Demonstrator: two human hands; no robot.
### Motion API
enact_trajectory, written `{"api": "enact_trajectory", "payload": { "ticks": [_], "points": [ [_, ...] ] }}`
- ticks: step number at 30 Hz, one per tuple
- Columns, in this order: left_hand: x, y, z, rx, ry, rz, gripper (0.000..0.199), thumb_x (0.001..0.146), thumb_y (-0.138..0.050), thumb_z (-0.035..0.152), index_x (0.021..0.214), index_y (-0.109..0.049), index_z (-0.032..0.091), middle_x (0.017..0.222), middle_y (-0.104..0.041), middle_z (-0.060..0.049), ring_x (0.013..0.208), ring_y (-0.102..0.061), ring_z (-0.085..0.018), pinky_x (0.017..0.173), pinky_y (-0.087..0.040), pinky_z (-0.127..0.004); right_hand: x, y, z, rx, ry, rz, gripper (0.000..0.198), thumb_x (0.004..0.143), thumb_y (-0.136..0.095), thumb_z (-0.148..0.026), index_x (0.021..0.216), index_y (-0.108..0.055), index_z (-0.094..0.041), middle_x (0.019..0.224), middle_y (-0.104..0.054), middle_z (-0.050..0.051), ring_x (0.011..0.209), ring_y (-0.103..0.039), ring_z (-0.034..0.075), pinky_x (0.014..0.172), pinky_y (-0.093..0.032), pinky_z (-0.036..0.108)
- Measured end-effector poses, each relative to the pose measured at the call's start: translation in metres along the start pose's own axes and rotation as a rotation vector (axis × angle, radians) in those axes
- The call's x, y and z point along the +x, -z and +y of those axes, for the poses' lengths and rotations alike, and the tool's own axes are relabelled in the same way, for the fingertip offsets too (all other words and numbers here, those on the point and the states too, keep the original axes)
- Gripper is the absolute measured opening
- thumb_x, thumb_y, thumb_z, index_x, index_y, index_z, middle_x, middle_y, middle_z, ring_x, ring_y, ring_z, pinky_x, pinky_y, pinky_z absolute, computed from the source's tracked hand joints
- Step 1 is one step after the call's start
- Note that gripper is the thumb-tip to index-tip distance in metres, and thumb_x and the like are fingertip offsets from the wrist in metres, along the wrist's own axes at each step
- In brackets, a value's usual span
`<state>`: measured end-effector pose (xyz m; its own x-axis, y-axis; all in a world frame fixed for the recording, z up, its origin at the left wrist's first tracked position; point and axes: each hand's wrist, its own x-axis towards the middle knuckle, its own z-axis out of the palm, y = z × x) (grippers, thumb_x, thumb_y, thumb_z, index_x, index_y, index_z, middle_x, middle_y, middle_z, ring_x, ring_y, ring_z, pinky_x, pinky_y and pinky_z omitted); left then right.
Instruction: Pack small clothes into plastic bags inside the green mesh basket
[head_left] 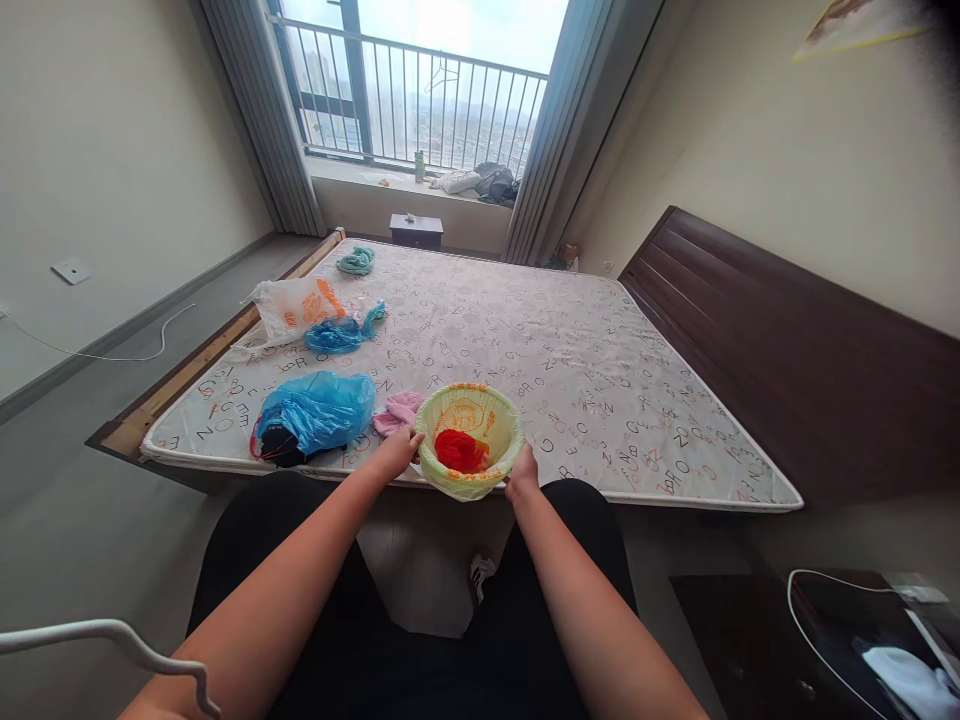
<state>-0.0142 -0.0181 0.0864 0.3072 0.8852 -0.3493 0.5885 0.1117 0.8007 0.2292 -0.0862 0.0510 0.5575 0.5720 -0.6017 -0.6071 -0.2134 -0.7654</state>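
Between my hands is a round bin [471,488] lined with a pale yellow-green plastic bag, its edge folded over the rim. Something bright red [456,450] lies inside. My left hand [401,453] grips the bin's left side and my right hand [523,474] grips its right side, fingers partly hidden behind it. The bin is at the near edge of the mattress [585,400], tilted a little toward me. Just left of it lies a pink cloth [397,411]. Farther left is a blue plastic bag [322,415] with dark material under it.
A white bag with orange print [296,308], a smaller blue bag [335,335] and a green cloth [355,261] lie along the mattress's left side. The dark headboard [780,360] stands at right. A white cable [795,610] crosses a dark cabinet at lower right.
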Motion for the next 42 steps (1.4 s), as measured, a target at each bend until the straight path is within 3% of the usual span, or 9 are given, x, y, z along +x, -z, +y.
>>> {"api": "enact_trajectory", "payload": {
  "ticks": [19,42],
  "points": [
    [0.002,-0.002,0.000,0.000,0.012,0.013,0.015,0.101,-0.047,0.025,0.091,-0.055,0.018,0.076,-0.066,-0.003,0.064,-0.065,-0.017,0.064,-0.049,-0.027,0.001,0.000,0.001,-0.002,0.026,-0.022,0.024,0.088,-0.046,-0.035,0.088,-0.065,-0.020,0.075,-0.073,0.003,0.064,-0.068,0.022,0.054,-0.058,0.032],
    [0.001,-0.003,0.000,-0.108,0.013,0.065,0.014,0.095,-0.055,0.023,0.082,-0.055,0.020,0.064,-0.063,-0.001,0.055,-0.060,-0.018,0.057,-0.044,-0.028,-0.013,-0.004,-0.006,0.071,0.015,-0.007,0.021,0.089,-0.045,-0.026,0.083,-0.064,-0.019,0.063,-0.067,0.001,0.058,-0.065,0.020,0.054,-0.057,0.029]
  ]
}}
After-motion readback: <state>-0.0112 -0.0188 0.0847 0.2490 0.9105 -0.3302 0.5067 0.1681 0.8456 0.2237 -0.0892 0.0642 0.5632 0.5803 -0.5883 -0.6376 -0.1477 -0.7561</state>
